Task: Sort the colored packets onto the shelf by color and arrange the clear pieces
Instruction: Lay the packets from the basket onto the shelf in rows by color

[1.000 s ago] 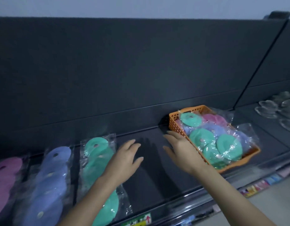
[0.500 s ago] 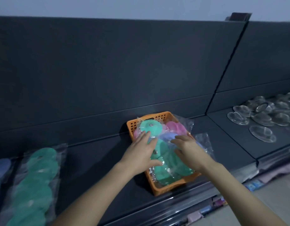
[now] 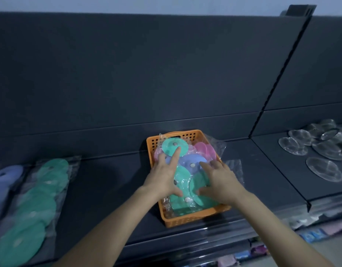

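On the dark shelf [image 3: 108,180], your left hand [image 3: 163,178] and right hand [image 3: 221,180] are lying flat-fingered, gripping nothing, on packets [image 3: 174,146] in the basket [image 3: 185,221].

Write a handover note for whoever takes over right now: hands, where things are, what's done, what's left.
Left hand and right hand: both open, fingers resting on the mixed packets in the orange basket, nothing gripped.
Done: green row and blue row lie on the shelf, at the left.
To do: sort the basket's green, blue and pink packets; arrange the clear pieces on the right section.
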A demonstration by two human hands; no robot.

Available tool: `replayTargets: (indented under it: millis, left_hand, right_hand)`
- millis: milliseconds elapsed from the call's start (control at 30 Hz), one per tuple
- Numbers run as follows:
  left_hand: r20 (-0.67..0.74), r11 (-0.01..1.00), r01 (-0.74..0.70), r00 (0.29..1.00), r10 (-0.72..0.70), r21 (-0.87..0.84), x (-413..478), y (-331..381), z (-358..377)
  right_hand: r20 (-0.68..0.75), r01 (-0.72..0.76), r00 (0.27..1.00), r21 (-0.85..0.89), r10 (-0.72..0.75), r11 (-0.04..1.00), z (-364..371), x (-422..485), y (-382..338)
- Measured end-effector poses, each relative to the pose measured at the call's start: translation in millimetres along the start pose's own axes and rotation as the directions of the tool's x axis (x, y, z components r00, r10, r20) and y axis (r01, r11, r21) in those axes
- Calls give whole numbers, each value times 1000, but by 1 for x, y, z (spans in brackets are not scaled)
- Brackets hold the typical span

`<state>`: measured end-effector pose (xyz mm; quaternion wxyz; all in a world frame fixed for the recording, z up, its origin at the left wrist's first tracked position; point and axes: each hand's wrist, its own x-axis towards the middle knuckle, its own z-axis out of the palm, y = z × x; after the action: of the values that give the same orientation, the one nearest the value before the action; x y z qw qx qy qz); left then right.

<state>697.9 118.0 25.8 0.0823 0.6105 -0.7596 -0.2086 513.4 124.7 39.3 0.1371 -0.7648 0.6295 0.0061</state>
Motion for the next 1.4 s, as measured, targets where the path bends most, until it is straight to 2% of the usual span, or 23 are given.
replayTargets:
  millis: [100, 300, 400, 500, 600, 667, 733, 767, 833, 933, 1033, 1100, 1167, 1300, 1400]
  left_hand:
    - [-39, 997, 30, 999, -34, -77, -3, 0, -3]
    - [-114, 968, 86, 987, -116, -236, -11, 1, -9]
    - [-141, 919, 75, 980, -139, -387, -10, -3, -16]
    - [-212, 868, 11, 968, -133, -497, -12, -7, -21]
    - [-261, 843, -63, 961, -94, -534, -13, -12, -35]
    - [-274, 809, -101, 959, -77, -579, -13, -17, -47]
    - [-264, 722, -110, 959, -103, -683, -17, -25, -61]
    - [-238, 631, -106, 963, -129, -768, -22, -31, -68]
    - [-146, 375, -71, 974, -175, -924, -31, -47, -79]
    - [-47, 84, -26, 967, -250, -996, -44, -83, -88]
    - [9, -110, -36, 923, -385, -993, -54, -120, -86]
    - [51, -147, -19, 887, -459, -989, -62, -139, -81]
    - [80, -117, 25, 867, -493, -993, -68, -156, -70]
    - [195, -146, 140, 841, -504, -979, -78, -187, -37]
    - [246, -158, 191, 818, -520, -969, -83, -200, -20]
  right_hand:
    - [28, -33, 999, -60, 35, 998, -6, 0, -6]
    - [92, -88, 992, 53, 83, 995, -26, 1, -6]
    - [59, -89, 995, 199, 79, 976, -37, -1, -4]
    - [-40, -61, 996, 401, 84, 914, -45, -1, -4]
    - [-111, -21, 989, 559, 100, 829, -48, 0, -9]
    - [-137, 16, 985, 679, 105, 734, -52, -2, -18]
    - [-147, 59, 983, 814, 106, 578, -57, -3, -30]
    - [-150, 78, 984, 854, 100, 515, -59, -3, -37]
    - [-163, 108, 982, 891, 90, 440, -58, -1, -52]
    - [-186, 135, 977, 918, 102, 373, -50, 6, -75]
    - [-185, 123, 974, 916, 131, 381, -37, 15, -101]
    - [-161, 98, 976, 926, 147, 364, -28, 22, -118]
    - [-131, 69, 977, 939, 167, 336, -19, 28, -133]
    - [-97, 21, 965, 955, 242, 297, 3, 35, -165]
    - [-30, -38, 972, 958, 231, 284, 24, 36, -181]
